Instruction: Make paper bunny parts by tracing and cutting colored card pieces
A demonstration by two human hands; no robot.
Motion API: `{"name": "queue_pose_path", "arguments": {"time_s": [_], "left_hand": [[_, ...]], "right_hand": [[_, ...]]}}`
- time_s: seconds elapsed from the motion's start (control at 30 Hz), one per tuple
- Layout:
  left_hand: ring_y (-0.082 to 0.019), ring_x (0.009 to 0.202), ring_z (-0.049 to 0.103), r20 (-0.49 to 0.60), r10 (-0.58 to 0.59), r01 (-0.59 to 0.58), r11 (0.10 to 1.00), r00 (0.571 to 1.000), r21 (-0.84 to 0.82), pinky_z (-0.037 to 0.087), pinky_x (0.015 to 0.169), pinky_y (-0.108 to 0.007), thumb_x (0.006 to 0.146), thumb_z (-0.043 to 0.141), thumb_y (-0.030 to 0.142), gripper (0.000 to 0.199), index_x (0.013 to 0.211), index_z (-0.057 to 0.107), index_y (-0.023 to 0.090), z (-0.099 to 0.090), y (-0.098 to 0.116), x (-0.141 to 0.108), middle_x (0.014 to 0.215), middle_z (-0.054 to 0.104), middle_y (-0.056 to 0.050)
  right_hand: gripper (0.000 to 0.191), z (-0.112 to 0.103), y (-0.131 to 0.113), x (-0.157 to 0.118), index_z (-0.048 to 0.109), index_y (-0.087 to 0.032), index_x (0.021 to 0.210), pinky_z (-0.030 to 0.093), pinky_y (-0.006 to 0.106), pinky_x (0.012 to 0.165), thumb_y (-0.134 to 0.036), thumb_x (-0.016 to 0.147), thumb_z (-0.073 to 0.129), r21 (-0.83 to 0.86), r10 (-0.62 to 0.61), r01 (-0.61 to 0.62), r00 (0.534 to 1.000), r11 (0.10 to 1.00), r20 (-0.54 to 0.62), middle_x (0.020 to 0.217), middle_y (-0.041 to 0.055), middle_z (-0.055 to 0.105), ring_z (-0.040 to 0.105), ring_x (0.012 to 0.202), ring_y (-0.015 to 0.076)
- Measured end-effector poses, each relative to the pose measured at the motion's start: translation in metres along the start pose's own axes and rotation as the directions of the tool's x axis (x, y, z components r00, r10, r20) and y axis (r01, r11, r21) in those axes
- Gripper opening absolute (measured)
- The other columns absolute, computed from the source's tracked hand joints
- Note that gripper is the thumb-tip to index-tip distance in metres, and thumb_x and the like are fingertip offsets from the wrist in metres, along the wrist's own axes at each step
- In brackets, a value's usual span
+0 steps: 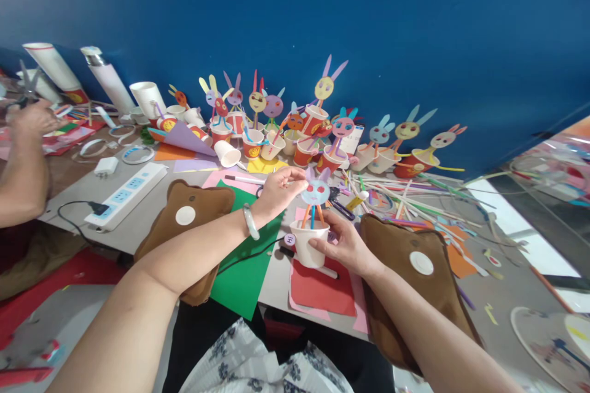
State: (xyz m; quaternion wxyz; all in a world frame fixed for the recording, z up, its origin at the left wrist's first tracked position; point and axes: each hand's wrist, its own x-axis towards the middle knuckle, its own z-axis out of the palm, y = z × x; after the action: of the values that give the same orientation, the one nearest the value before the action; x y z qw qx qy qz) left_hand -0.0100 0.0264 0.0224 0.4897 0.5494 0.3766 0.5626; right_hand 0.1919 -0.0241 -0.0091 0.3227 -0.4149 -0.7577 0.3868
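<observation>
My right hand (343, 244) is closed around the side of a white paper cup (305, 245) with a round "Hi" sticker (289, 239) by its rim. Out of the cup rises a light blue paper rabbit head (315, 193) with red eyes and lilac ears, carried on orange and blue stalks. At the head's upper left edge, my left hand (282, 191) pinches with thumb and forefinger near one ear. Beneath the cup are red paper (322, 291) and a black-capped white marker (325, 271). Green paper (244, 270) lies under my left forearm.
Finished rabbit cups (305, 153) line the back along the blue wall. Brown cushions (415, 282) flank the workspace. A power strip (126, 195) lies left, loose colored sticks (405, 196) right. At far left, another person's hand (34, 116) holds scissors (28, 83).
</observation>
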Motion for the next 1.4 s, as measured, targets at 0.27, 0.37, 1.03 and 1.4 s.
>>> {"name": "queue_pose_path", "arguments": {"time_s": [0.27, 0.37, 1.03, 1.4], "left_hand": [[-0.015, 0.087, 0.062, 0.000, 0.050, -0.050, 0.999, 0.999, -0.014, 0.051, 0.081, -0.028, 0.074, 0.069, 0.024, 0.010, 0.077, 0.064, 0.016, 0.000, 0.001, 0.000, 0.091, 0.066, -0.004], [-0.015, 0.089, 0.063, 0.009, 0.078, -0.077, 0.997, 0.997, -0.029, 0.052, 0.080, -0.029, 0.075, 0.070, 0.025, 0.011, 0.075, 0.063, 0.016, 0.000, -0.002, 0.000, 0.095, 0.066, -0.005], [-0.013, 0.079, 0.061, 0.005, 0.061, -0.061, 0.998, 0.998, -0.032, 0.052, 0.076, -0.028, 0.076, 0.070, 0.024, 0.010, 0.074, 0.063, 0.018, 0.002, 0.003, -0.002, 0.083, 0.065, -0.002], [-0.015, 0.086, 0.061, 0.021, 0.074, -0.073, 0.997, 0.997, -0.039, 0.050, 0.083, -0.030, 0.076, 0.070, 0.027, 0.013, 0.074, 0.062, 0.017, 0.002, 0.003, -0.002, 0.082, 0.061, -0.002]], "right_hand": [[0.047, 0.000, -0.001, 0.000, 0.063, -0.018, 0.115, 0.052, 0.032, 0.075, -0.050, 0.082, 0.071, 0.006, -0.001, 0.001, 1.000, 1.000, 0.006, 0.102, 0.0080, 0.069, 0.065, 0.088, 0.0227], [0.049, 0.000, -0.001, 0.000, 0.063, -0.018, 0.117, 0.053, 0.033, 0.076, -0.051, 0.081, 0.071, 0.001, 0.011, -0.011, 1.000, 1.000, 0.004, 0.104, 0.0086, 0.069, 0.065, 0.090, 0.0235], [0.053, 0.002, -0.003, -0.002, 0.061, -0.018, 0.123, 0.055, 0.038, 0.084, -0.050, 0.082, 0.071, 0.006, 0.025, -0.026, 1.000, 1.000, 0.015, 0.115, 0.0121, 0.070, 0.066, 0.101, 0.0276], [0.052, 0.002, -0.003, -0.002, 0.063, -0.017, 0.121, 0.055, 0.036, 0.080, -0.050, 0.082, 0.072, -0.011, 0.020, -0.020, 1.000, 1.000, 0.003, 0.110, 0.0110, 0.071, 0.067, 0.096, 0.0257]]}}
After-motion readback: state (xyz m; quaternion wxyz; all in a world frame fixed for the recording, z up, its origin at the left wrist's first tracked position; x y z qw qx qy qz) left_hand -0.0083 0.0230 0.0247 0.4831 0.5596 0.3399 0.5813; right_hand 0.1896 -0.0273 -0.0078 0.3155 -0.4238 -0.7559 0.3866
